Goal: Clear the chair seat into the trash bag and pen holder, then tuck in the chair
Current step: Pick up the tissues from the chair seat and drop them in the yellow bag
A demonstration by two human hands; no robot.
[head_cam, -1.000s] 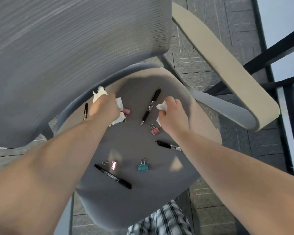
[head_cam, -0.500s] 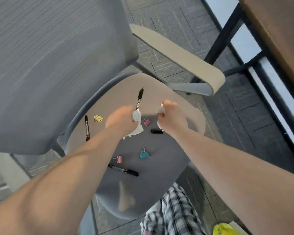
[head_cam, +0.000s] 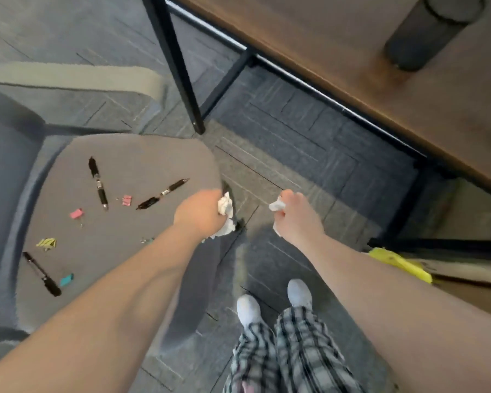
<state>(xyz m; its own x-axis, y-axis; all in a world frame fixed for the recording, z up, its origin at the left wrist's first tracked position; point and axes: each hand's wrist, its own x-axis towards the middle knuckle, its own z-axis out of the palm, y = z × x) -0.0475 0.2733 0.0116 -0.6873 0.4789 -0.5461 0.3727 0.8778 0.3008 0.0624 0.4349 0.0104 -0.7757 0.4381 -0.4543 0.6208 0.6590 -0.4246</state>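
White crumpled tissue [head_cam: 226, 214] sat clenched in the left hand [head_cam: 200, 214] at the chair seat [head_cam: 142, 163] edge; the right hand [head_cam: 296, 215] fisted another tissue [head_cam: 277, 206] over carpet [head_cam: 295, 137]. Pens [head_cam: 98, 187] and clips [head_cam: 76, 214] lay on the seat.

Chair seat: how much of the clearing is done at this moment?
No paper lies on the chair seat. The left hand and right hand each hold crumpled tissue beside the seat, not yet binned. Three pens and several binder clips remain; the chair is not tucked in.
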